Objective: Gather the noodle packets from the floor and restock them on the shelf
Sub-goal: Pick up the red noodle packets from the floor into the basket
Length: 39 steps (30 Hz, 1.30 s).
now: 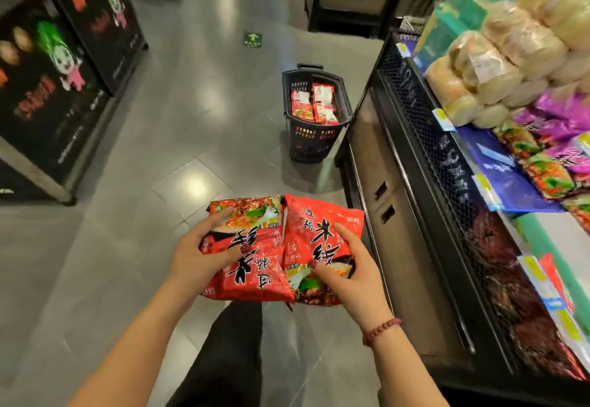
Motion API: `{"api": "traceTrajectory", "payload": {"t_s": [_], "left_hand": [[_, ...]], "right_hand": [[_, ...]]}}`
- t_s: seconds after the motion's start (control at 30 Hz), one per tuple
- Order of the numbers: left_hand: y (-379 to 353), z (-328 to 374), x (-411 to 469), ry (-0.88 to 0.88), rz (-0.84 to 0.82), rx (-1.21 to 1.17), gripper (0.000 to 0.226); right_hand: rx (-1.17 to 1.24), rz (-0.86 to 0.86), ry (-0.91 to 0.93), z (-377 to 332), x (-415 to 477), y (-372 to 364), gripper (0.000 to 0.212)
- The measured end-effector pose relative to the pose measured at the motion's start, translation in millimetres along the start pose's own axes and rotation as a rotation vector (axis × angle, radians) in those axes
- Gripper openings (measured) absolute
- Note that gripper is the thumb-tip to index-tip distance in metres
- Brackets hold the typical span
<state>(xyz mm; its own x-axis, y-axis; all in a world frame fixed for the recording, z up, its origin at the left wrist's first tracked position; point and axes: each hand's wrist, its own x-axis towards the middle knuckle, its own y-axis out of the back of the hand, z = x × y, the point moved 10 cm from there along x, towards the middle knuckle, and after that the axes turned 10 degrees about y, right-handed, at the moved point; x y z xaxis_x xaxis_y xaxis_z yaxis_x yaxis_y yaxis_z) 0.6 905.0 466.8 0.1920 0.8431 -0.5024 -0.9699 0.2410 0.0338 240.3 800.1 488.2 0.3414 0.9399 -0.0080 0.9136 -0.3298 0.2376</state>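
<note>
I hold a bunch of red noodle packets in front of me above the floor. My left hand (204,248) grips the left packets (255,266), fingers curled over their top and side. My right hand (346,266) grips the right packet (322,231) with the thumb on its face. More red noodle packets (314,105) lie in a black basket (311,141) standing on the floor ahead, beside the shelf (447,183) on my right.
The shelf on the right carries pale bagged goods (498,65), purple and colourful packets (555,151) and price tags along its mesh front. A dark display unit (64,81) stands at the left. Grey tiled floor (198,113) runs between them. My dark trouser leg (230,352) shows below.
</note>
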Motion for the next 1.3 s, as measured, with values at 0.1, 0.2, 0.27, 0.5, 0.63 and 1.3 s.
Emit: {"api": "traceTrajectory", "payload": {"t_s": [0.1,0.2,0.27,0.5,0.63,1.3], "left_hand": [[3,38,66,-0.011,-0.026,0.026,0.063],[9,80,123,-0.007,-0.052,0.038,0.064],[10,108,156,-0.013,-0.070,0.062,0.064],[-12,164,266,0.025,-0.087,0.036,0.065],[-35,188,336,0.055,-0.060,0.030,0.063],[-191,322,644,0.175,-0.076,0.064,0.057]], "right_hand": [[0.001,0.032,-0.004,-6,65,-10,0.063],[0.000,0.045,-0.026,-14,126,-22,0.062],[0.003,0.063,-0.046,-18,162,-27,0.062],[0.000,0.089,-0.095,-6,283,-21,0.064],[0.006,0.043,-0.109,14,369,-10,0.065],[-0.100,0.040,-0.185,82,721,91,0.070]]}}
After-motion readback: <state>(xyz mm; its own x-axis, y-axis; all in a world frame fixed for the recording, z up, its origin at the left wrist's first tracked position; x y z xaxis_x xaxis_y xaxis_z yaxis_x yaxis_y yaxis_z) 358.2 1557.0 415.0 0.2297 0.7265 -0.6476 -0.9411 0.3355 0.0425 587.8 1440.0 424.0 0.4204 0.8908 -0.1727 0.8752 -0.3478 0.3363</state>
